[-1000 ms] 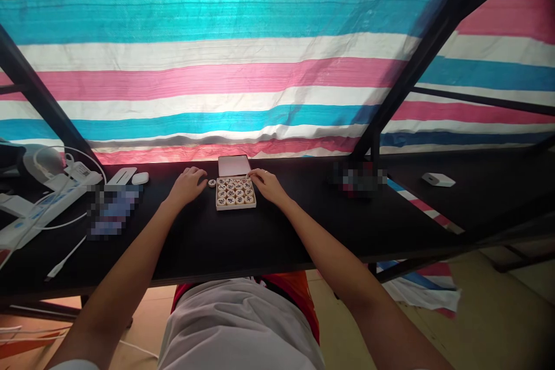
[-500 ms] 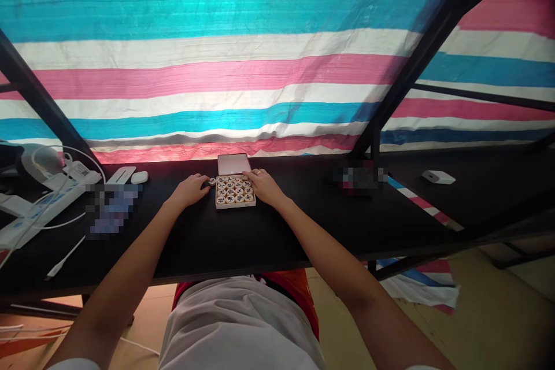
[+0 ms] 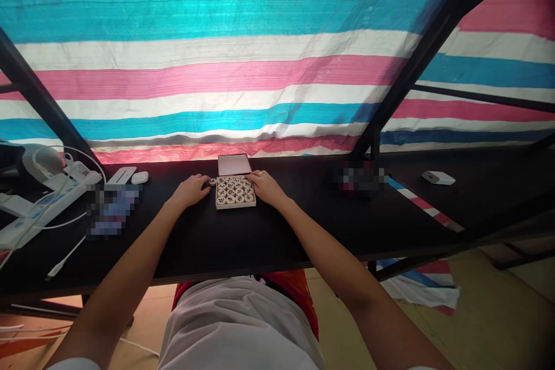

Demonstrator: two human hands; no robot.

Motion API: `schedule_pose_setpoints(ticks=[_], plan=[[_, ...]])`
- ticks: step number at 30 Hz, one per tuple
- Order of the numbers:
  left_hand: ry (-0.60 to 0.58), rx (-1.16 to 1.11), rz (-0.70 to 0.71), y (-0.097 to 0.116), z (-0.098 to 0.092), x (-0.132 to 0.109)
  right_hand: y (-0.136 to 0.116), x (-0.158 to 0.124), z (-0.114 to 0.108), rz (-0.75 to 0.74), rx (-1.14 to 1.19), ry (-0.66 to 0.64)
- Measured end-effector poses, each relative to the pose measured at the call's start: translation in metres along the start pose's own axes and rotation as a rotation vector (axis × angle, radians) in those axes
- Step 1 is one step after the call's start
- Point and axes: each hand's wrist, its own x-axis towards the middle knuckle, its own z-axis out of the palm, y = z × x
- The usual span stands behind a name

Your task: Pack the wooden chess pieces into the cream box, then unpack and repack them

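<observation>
On the bench point(image 3: 243, 243), the left hand point(image 3: 191, 191) touches a loose xiangqi piece point(image 3: 213, 182) beside the filled box point(image 3: 236, 206). The right hand point(image 3: 267, 187) meets the box's far right corner; whether either grips anything, I cannot tell.

Chinese characters on round game pieces point(image 3: 238, 192), too small to read surely.

The pieces fill a shallow box point(image 3: 236, 206), and those whose tops show clearly carry a single dark character on a pale face, turned at differing angles from piece to piece. A loose piece point(image 3: 212, 182) just left of the box bears a dark mark too, too small to make out. Fine print on a white plug point(image 3: 81, 172) at the power strip point(image 3: 43, 202) is unreadable.
</observation>
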Motion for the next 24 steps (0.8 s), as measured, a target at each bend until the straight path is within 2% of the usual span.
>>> schedule_pose_setpoints(ticks=[7, 15, 24], plan=[[-0.002, 0.014, 0.022, 0.0014, 0.0011, -0.0002, 0.0004, -0.0014, 0.0004, -0.015, 0.008, -0.026], [0.042, 0.048, -0.061, 0.0041, -0.0023, 0.0006, 0.0017, -0.0014, -0.0008, 0.016, 0.003, -0.032], [0.051, 0.079, -0.079, 0.0057, -0.0067, -0.0002, 0.0072, -0.0022, 0.0013, 0.031, 0.021, -0.033]])
